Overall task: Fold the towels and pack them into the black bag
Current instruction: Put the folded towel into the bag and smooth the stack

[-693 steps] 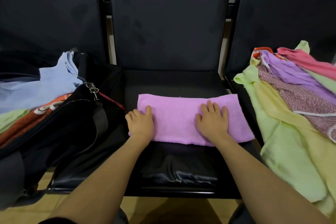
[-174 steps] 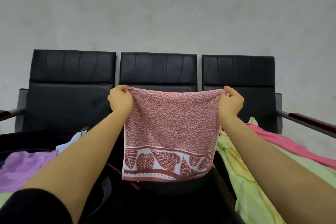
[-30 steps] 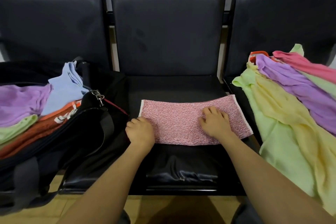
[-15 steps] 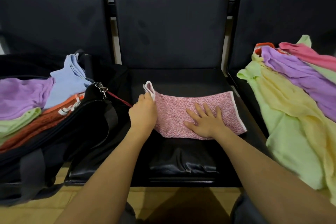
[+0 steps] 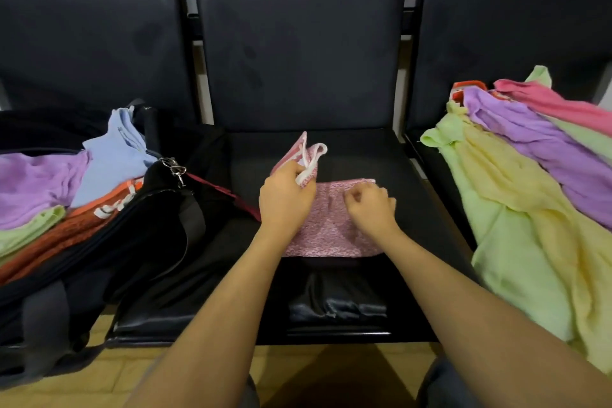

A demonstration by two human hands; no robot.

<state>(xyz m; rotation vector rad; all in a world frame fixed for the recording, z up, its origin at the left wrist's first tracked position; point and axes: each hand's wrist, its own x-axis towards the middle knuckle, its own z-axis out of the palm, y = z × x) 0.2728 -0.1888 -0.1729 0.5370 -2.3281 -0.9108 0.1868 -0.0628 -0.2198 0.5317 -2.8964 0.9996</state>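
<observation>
On the left seat the black bag (image 5: 139,242) is kept open, so soft folded towels (image 5: 43,182) can be laid inside. On the middle seat (image 5: 357,278), the speckled pink towel (image 5: 328,228) is lifted at its left end by the left hand (image 5: 286,199), pinched for folding over. The right hand (image 5: 371,209), fingers curled, holds the terry cloth down. Loose towels (image 5: 516,195) are heaped on the right seat.

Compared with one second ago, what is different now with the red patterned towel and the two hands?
The left hand has taken hold of the towel's left end and carries it up and rightward over the red patterned towel, making a shorter fold. The right hand, flat before, now curls on the towel's middle. The black bag and the pile of unfolded towels have not changed.
</observation>
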